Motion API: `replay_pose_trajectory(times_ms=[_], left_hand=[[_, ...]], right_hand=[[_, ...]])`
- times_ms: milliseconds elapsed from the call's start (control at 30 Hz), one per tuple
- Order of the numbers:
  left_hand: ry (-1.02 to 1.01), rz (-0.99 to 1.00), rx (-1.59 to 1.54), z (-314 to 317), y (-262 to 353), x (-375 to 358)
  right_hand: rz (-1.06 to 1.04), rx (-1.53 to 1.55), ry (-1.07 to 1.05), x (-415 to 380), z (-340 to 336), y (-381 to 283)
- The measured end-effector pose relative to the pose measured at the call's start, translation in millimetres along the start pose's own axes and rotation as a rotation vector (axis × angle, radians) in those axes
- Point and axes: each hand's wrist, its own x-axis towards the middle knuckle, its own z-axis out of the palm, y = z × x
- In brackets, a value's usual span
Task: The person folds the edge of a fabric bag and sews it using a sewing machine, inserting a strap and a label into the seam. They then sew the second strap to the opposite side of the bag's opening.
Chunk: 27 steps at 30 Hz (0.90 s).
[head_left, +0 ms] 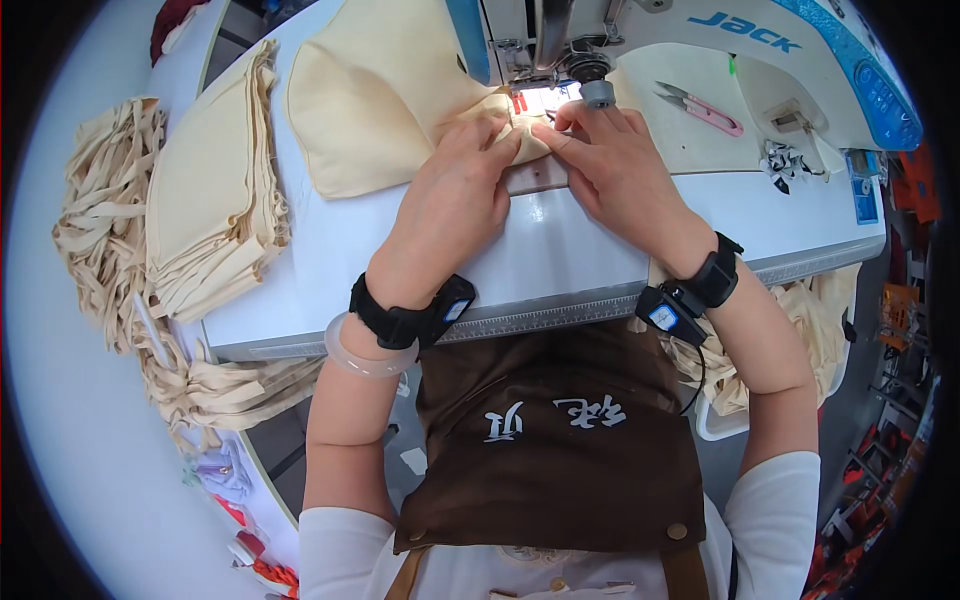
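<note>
A piece of cream cloth lies on the sewing table, its right end running under the lit needle area of a sewing machine. On the near left side of the presser foot, my left hand pinches the edge of this cloth between thumb and fingers. My right hand grips the same edge from the right, its thumb close to the left fingers. The fingertips of both hands nearly meet just in front of the foot. The needle itself is hard to make out behind the machine head.
A stack of folded cream cloth pieces and a heap of cream cloth strips are on the left. Pink-handled thread snips rest right of the needle, near thread scraps. Below the table's right side stands a white bin with cream cloth.
</note>
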Motion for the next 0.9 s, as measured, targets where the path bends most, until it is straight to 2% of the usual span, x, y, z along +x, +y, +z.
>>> replay_pose_trajectory(times_ms=[567, 767, 900], left_hand=[[-0.055, -0.022, 0.011, -2, -4, 5], [-0.083, 0.018, 0.031, -4, -7, 6], [-0.109, 0.013, 0.069, -4, -6, 5]], right_hand=[[0.032, -0.028, 0.013, 2, 3, -1], [-0.007, -0.015, 0.185, -11, -3, -3], [0.202, -0.116, 0.245, -29, -31, -13]])
